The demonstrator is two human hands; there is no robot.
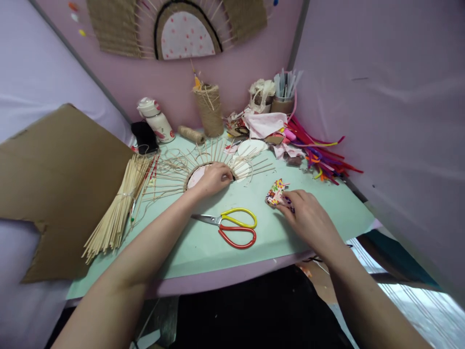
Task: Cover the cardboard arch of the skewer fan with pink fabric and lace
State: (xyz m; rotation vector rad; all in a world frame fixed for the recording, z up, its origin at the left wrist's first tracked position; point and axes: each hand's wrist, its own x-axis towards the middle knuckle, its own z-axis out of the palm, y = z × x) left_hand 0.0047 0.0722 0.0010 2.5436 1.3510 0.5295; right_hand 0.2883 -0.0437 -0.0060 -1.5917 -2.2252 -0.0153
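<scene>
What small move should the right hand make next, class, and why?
Probably pinch and lift the small colourful patterned scrap: the right hand touches it with its fingertips, it lies flat on the mint-green table, and the left hand rests on the half-round fan of wooden sticks.

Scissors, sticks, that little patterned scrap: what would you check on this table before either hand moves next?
1. Left hand rests on the middle of the stick fan, holding it flat: ok.
2. Right hand has its fingertips on the patterned scrap; whether the grip is closed on it: cannot tell.
3. Scissors lie shut on the table between the hands: ok.
4. Scissor blade tip points at the left forearm and lies close to it: not ok.
5. Stick bundle lies apart from both hands: ok.
6. Whether the fan's sticks are fixed in place: cannot tell.
</scene>
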